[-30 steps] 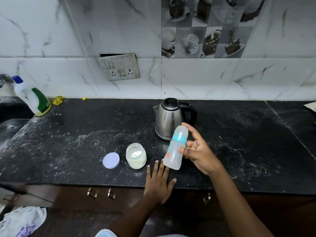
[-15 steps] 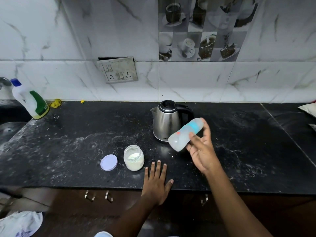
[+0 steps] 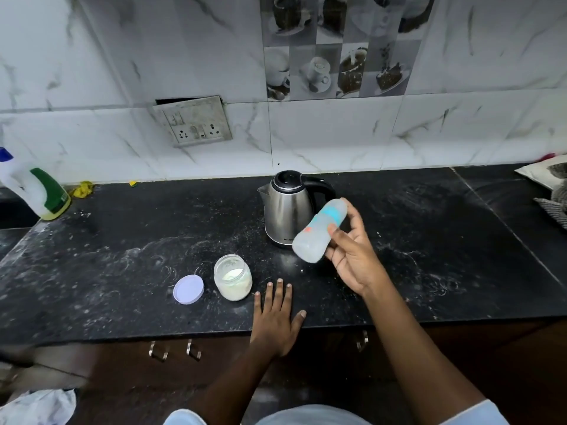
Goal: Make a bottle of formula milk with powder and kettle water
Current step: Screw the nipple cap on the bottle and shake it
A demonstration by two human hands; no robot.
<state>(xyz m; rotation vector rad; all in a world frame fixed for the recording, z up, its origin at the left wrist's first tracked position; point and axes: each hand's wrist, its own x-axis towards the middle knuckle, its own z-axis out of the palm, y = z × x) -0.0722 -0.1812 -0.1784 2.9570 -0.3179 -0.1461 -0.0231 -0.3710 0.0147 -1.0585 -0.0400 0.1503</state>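
**Bottle tipped in your right hand**

Your left hand stayed flat, fingers spread, at the black countertop's front edge. Your right hand gripped the baby bottle, upright a second before, now tilted before the kettle. Cleaner bottle sat far left, then lid, then open powder jar. The widest gap lay between kettle and cloth at the right edge.

1 kettle, 1 jar, 1 lid, apparently 1 feeding bottle.

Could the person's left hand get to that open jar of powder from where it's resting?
Probably yes. The left hand lies flat on the counter just right of the powder jar, with nothing between them; the lid sits on the jar's far side.
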